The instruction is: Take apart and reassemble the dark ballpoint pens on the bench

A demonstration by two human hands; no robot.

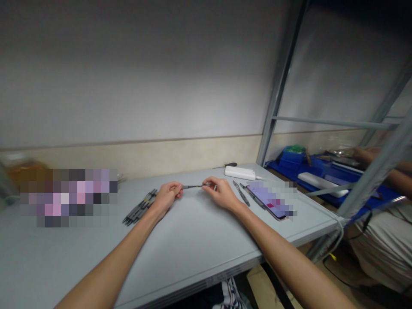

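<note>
My left hand (169, 194) is closed, its fingertips pinching the dark grey barrel of a pen (186, 187). From that barrel a thin rod, looking like a refill, runs across to my right hand (220, 192). The fingers of my right hand pinch its far end, where a small part is mostly hidden. Beside my left wrist lies a bundle of several grey pens (139, 210). To the right of my right hand rest two more pens, one nearer (241, 193) and one (255, 198) against the phone (265, 201).
A white power strip (240, 173) and a dark-handled screwdriver (230, 165) lie at the table's back. Blurred-out items (69, 197) occupy the left side. Metal frame posts (268, 124) rise at right. Beyond them, a person's arm (401, 180) reaches over a blue surface (360, 212).
</note>
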